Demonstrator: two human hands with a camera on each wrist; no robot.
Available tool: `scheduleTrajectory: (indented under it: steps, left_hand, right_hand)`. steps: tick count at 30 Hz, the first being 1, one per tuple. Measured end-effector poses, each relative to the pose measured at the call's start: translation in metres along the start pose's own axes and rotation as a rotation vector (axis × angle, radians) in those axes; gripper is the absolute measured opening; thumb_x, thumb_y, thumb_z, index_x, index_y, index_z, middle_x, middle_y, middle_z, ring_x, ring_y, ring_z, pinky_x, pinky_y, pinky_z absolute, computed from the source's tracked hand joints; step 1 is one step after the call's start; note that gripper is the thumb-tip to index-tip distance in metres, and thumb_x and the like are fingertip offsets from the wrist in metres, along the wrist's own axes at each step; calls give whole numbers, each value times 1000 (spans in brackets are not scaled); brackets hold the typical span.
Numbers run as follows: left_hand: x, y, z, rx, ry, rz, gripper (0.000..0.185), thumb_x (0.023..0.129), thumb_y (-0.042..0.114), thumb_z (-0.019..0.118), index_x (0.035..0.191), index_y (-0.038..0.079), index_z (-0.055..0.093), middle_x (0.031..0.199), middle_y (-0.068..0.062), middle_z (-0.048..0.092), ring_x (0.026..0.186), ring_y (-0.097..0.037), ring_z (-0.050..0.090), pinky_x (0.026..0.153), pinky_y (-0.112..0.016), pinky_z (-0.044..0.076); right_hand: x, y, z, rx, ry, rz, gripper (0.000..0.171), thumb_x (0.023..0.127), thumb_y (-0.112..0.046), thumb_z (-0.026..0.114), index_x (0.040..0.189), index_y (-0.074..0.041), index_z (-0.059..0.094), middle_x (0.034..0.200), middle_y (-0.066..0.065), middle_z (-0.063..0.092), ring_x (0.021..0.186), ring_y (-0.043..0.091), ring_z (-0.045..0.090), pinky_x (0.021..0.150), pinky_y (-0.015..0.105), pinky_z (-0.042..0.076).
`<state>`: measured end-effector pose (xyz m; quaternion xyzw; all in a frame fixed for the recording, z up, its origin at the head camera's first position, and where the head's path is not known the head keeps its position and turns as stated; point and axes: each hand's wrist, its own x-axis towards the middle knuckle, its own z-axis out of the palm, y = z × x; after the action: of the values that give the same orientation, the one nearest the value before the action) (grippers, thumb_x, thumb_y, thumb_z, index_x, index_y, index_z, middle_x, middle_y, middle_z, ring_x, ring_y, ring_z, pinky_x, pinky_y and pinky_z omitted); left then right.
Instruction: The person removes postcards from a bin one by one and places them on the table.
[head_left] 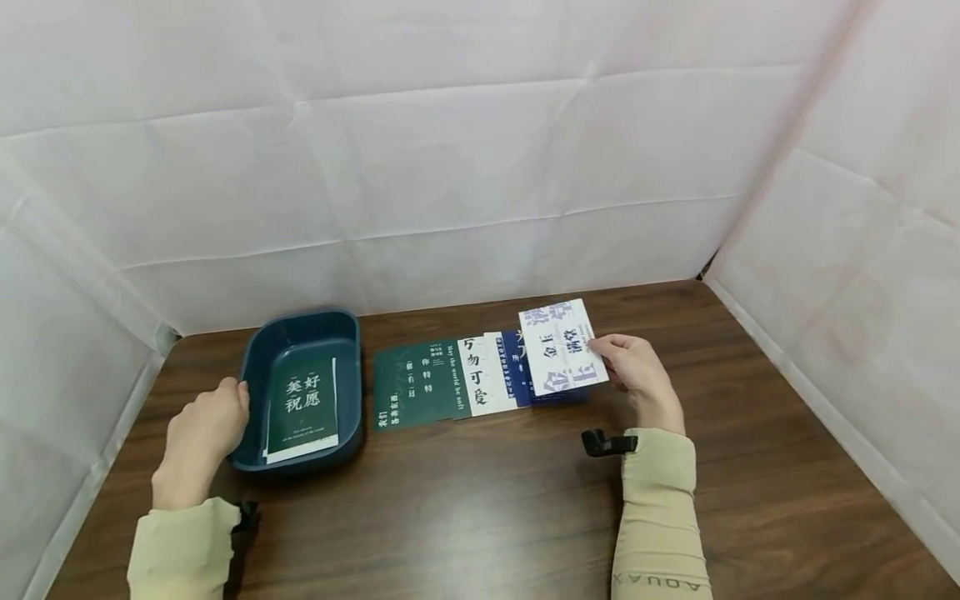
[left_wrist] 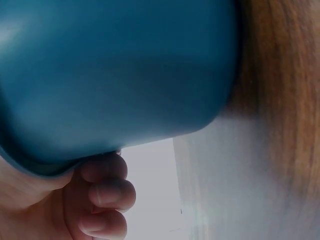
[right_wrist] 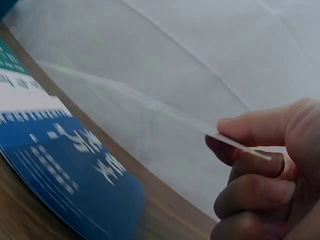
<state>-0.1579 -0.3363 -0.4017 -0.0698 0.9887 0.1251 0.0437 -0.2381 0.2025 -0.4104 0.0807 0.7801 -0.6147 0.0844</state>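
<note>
At the left, my left hand grips the rim of a dark blue plastic basin, its fingers curled over the edge. The left wrist view shows those fingers bent under the rim, against the blue wall. Inside the basin lies a green card with white characters, over a white one. My right hand pinches a white card with purple characters by its right edge, thumb against fingers. This card is held above the right end of a row of overlapping cards. In the right wrist view it appears nearly edge-on.
The row runs along the back of the wooden table: green cards, a white card and a dark blue card. White fabric walls stand behind and at both sides.
</note>
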Motion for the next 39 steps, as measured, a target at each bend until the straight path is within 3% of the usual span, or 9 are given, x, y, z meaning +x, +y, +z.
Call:
scheduleTrajectory:
  steps: [8, 13, 20, 24, 32, 39]
  left_hand:
    - [1, 1, -3, 6, -24, -9, 42, 106, 19, 28, 111, -18, 45, 98, -42, 56, 83, -55, 58, 65, -61, 47]
    - [0, -1, -5, 8, -4, 0, 41, 106, 19, 29, 109, -18, 46, 96, -41, 56, 82, -54, 59, 64, -61, 47]
    - [1, 0, -3, 6, -15, -17, 41, 106, 19, 29, 111, -18, 45, 96, -41, 56, 82, -54, 59, 66, -61, 47]
    - [1, 0, -3, 9, -12, -19, 40, 106, 19, 29, 110, -18, 45, 96, -41, 56, 82, -54, 59, 66, -61, 47]
    - [1, 3, -2, 3, 1, -21, 41, 106, 19, 30, 111, -18, 45, 95, -40, 57, 82, -53, 59, 67, -61, 48]
    - [1, 1, -1, 5, 0, -31, 41, 106, 19, 29, 111, -18, 46, 95, -40, 57, 82, -53, 59, 66, -60, 47]
  right_hand:
    - [1, 12, -22, 5, 37, 52, 29, 99, -23, 58, 108, 4, 64, 67, -6, 57, 53, 8, 41, 53, 25, 34]
    - [5, 16, -22, 7, 66, 48, 26, 99, -21, 57, 104, 3, 65, 67, -6, 58, 54, 8, 44, 53, 25, 35]
    - [11, 22, -18, -45, 29, 77, 30, 98, -22, 58, 107, 6, 63, 60, -6, 45, 49, 8, 39, 50, 26, 35]
    - [15, 25, -16, -77, 29, 95, 33, 99, -23, 56, 113, 6, 62, 60, -6, 51, 48, 8, 42, 48, 25, 35]
    - [23, 28, -14, -218, 30, 113, 32, 99, -26, 57, 109, 3, 65, 63, -2, 49, 55, 13, 44, 52, 29, 37]
    - [28, 33, -8, -240, 47, 129, 32, 97, -25, 59, 109, 3, 68, 71, -1, 55, 55, 11, 45, 49, 27, 37]
